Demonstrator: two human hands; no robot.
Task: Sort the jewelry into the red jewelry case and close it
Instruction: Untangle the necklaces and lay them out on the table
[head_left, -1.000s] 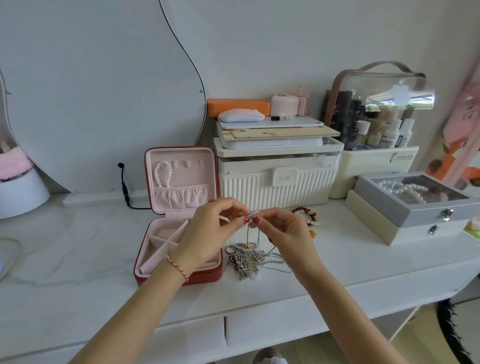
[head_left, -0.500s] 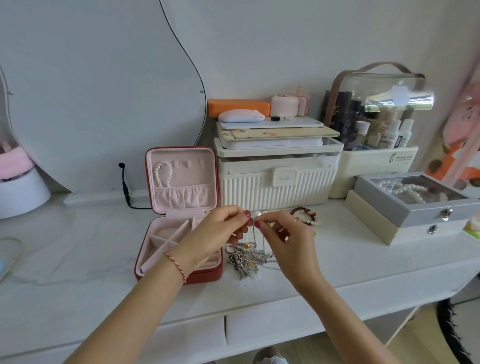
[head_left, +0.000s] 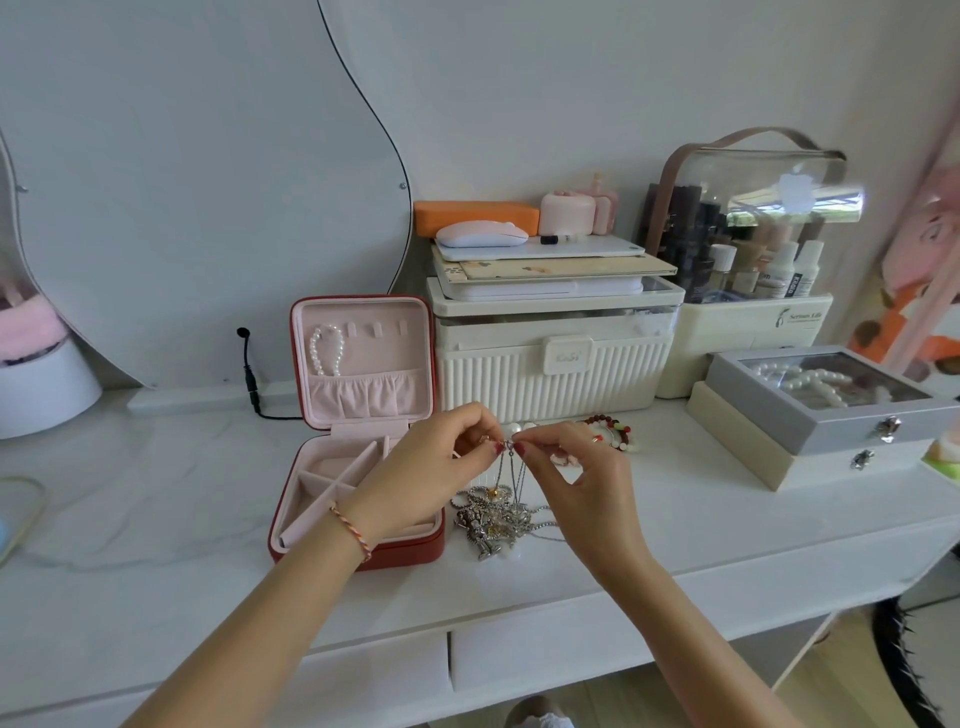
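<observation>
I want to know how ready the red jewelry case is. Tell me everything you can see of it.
The red jewelry case is a small square box, red outside and pale pink inside, standing open on the white tabletop. Its upright lid holds a pearl strand on one of a row of hooks, above a gathered pocket. The base has pink dividers; visible compartments look empty. The left hand hides its right side.

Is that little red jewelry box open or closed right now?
Open. The red jewelry case has its lid standing upright, a pearl bracelet hanging inside it, and its pink compartments exposed.
</observation>
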